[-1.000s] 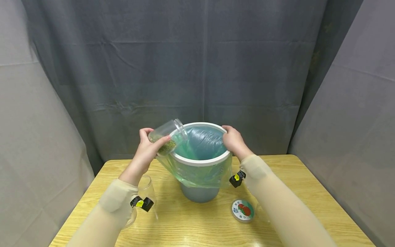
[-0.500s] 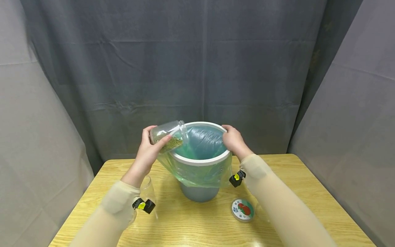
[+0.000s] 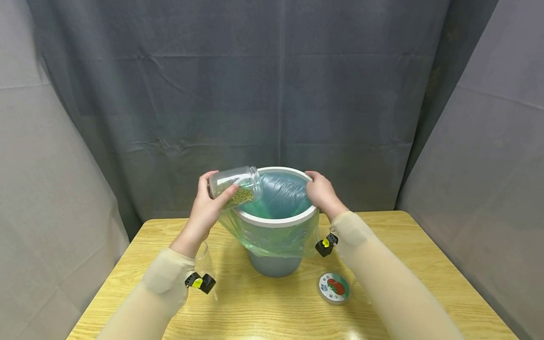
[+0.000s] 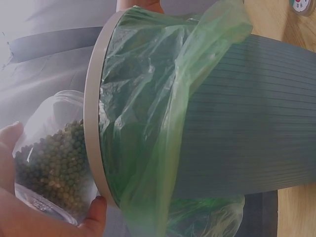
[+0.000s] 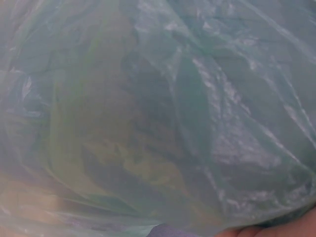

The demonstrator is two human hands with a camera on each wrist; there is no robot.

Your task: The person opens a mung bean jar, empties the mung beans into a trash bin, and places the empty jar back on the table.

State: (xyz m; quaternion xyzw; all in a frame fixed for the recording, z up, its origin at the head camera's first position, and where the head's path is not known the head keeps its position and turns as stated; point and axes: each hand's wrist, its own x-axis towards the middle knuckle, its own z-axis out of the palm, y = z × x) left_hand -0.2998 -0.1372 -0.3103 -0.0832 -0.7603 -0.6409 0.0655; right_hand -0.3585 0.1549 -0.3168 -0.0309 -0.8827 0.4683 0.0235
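My left hand grips a clear jar, thumb on the near side. It lies almost on its side, its uncapped mouth over the left rim of a trash bin. Green beans have slid along the lower wall toward the mouth; the left wrist view shows the beans as small and round. A green trash bag lines the bin and hangs over its white rim ring. On the right side, my right hand grips that rim. The trash bag fills most of the right wrist view.
A round lid with a tomato picture lies on the wooden table, right of the bin. Left of the bin stands a clear glass-like vessel, partly behind my left forearm. Grey curtains enclose the table at the back and sides.
My left hand has tipped the jar from slanting upward to nearly level and shifted it slightly right. The beans have slid toward the mouth. My right hand stays on the rim.
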